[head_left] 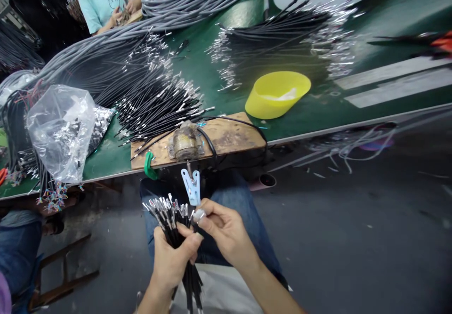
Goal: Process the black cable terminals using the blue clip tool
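Note:
My left hand (173, 257) is wrapped around a bundle of black cables (192, 285). Their stripped, silvery ends (169, 210) fan out above my fist, and the lower ends hang over my lap. Close beside the bundle's top, my right hand (226, 234) is closed in a pinch, thumb against fingertips. Something silvery white shows at that thumb; whether it is a cable end or a wrap I cannot tell. Just above the pinch, a light blue clothespin (191, 187) hangs from the shaft of a small, grimy motor (186, 142) at the table edge.
The motor sits on a wooden board (233, 137) with a green clamp (150, 165). Cable piles (158, 102), a plastic bag (63, 135), a yellow container (277, 95) and scissors (406, 40) lie on the green table (310, 121). A co-worker (106, 3) sits opposite.

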Available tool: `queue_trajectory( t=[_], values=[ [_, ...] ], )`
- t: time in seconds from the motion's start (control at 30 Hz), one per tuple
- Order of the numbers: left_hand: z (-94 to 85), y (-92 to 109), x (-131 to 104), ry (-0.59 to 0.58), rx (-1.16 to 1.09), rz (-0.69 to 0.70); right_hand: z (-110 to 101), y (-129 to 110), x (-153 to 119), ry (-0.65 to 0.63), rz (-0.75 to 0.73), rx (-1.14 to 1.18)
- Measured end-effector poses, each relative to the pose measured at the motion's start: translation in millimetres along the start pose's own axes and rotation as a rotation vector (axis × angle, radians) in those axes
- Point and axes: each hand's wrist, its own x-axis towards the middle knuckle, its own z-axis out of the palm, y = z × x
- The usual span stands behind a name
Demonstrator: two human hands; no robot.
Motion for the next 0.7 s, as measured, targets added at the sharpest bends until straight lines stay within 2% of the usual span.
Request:
queue_trajectory(
  t=[0.07, 0.1, 0.2, 0.27, 0.3, 0.33, 0.37, 0.47, 0.53, 0.57, 0.63, 0.7],
  values=[
    [2.0, 0, -1, 0.011, 0.007, 0.006, 5, 4, -3, 0.075, -0.052, -0.066],
    [2.8, -1, -1, 0.016, 0.007, 0.004, 7, 6, -5, 0.13, -0.129, -0.145],
    [2.8, -3, 0, 0.022, 0.003, 0.005, 10, 12, -8, 0.288, -0.529, -0.46],
    [0.9, -4, 1, 0.019, 0.0, 0.017, 8, 14, -8, 0.295, -0.737, -0.579],
    [-0.4, -4, 1, 0.015, -0.001, 0.025, 6, 13, -7, 0.265, -0.744, -0.573],
    [-1.8, -3, 2, 0.011, -0.002, 0.034, 3, 12, -5, 0.205, -0.675, -0.519],
    [-2.9, -3, 2, 0.008, -0.005, 0.043, 0, 11, -3, 0.113, -0.544, -0.42],
    [-4.5, 0, 4, 0.022, -0.013, 0.082, -12, 5, 5, -0.226, -0.014, -0.013],
    [-4.1, 2, 5, 0.048, -0.016, 0.119, -20, 1, 12, -0.38, 0.241, 0.153],
    [-3.8, 2, 5, 0.063, -0.014, 0.134, -23, -1, 16, -0.41, 0.32, 0.17],
    [-3.4, 4, 5, 0.099, 0.002, 0.155, -26, -8, 25, -0.376, 0.372, 0.105],
    [-3.5, 5, 4, 0.139, 0.026, 0.169, -25, -17, 35, -0.208, 0.294, -0.026]
  ],
)
